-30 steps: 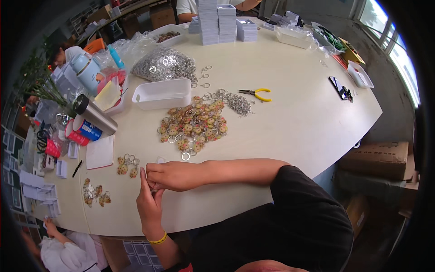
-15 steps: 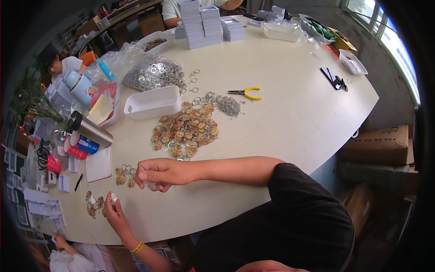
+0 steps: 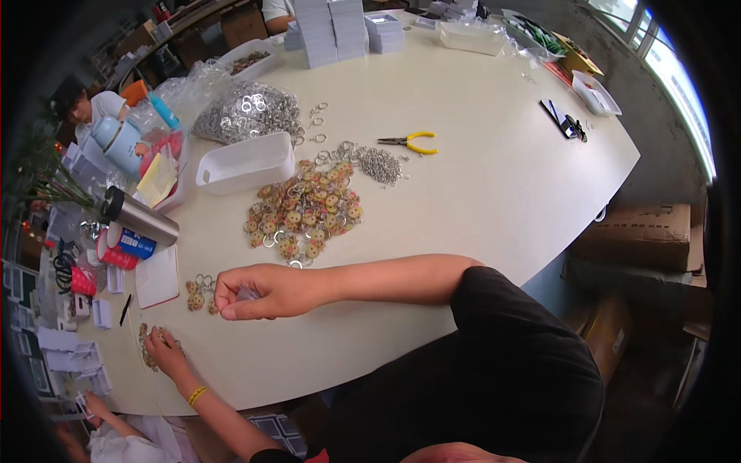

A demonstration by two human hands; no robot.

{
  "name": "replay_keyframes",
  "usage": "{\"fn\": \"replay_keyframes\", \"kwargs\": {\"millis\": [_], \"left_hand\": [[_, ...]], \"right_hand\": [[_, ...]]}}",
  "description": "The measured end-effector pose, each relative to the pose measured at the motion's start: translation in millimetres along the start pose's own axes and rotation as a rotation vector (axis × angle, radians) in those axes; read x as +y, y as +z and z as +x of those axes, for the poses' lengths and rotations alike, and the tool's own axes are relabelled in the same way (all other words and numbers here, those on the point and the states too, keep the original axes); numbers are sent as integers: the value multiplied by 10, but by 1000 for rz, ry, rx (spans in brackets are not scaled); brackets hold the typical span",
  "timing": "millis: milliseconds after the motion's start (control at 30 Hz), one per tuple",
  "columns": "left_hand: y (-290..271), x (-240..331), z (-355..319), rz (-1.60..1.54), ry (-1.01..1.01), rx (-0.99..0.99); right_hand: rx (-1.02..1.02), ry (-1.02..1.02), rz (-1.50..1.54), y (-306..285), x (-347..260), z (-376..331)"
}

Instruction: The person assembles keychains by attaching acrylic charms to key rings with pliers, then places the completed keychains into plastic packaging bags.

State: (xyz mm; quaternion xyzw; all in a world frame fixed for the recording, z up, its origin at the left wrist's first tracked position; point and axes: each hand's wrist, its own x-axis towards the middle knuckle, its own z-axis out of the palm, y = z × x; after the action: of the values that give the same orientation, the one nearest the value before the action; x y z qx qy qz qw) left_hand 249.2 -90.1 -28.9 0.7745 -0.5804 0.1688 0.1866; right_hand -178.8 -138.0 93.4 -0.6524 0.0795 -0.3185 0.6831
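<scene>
My left hand (image 3: 167, 356) is down on a small group of bear-face keychains (image 3: 145, 349) at the table's left. Its fingertips and thumb close on a keychain (image 3: 160, 334) there. Above the table, my right hand (image 3: 266, 293) is curled round a piece of clear plastic (image 3: 245, 294), only part of which shows. Beside its knuckles lie a few more keychains (image 3: 194, 299) with silver rings. Farther off is a large heap of the same keychains (image 3: 305, 208).
Behind the heap stand a white plastic tray (image 3: 251, 163) and a bag of metal rings (image 3: 251, 112). Yellow-handled pliers (image 3: 417, 143) lie near loose small rings (image 3: 380, 166). A steel tumbler (image 3: 147, 218), notebook (image 3: 158, 279) and pen (image 3: 126, 309) are left. Co-workers sit around.
My left hand has moved left and down onto the small keychain group, its fingers closing in. My right hand has shifted slightly left and turned, still around the clear plastic. The view has tilted a little.
</scene>
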Motion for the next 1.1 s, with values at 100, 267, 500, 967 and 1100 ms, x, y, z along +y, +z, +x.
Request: {"fn": "replay_keyframes", "kwargs": {"millis": [100,267,500,967,1100], "left_hand": [[6,15,-32,38,4,56],[-81,190,-121,49,83,114],[-158,203,-156,62,41,101],[-777,2311,-414,-627,349,-95],[-964,2805,-623,-678,601,-147]], "right_hand": [[8,-138,-87,-6,76,12],[9,93,39,78,-103,-85],[-68,177,27,145,-303,-160],[168,419,-296,-468,-102,-968],[257,380,-415,-553,44,-1275]]}}
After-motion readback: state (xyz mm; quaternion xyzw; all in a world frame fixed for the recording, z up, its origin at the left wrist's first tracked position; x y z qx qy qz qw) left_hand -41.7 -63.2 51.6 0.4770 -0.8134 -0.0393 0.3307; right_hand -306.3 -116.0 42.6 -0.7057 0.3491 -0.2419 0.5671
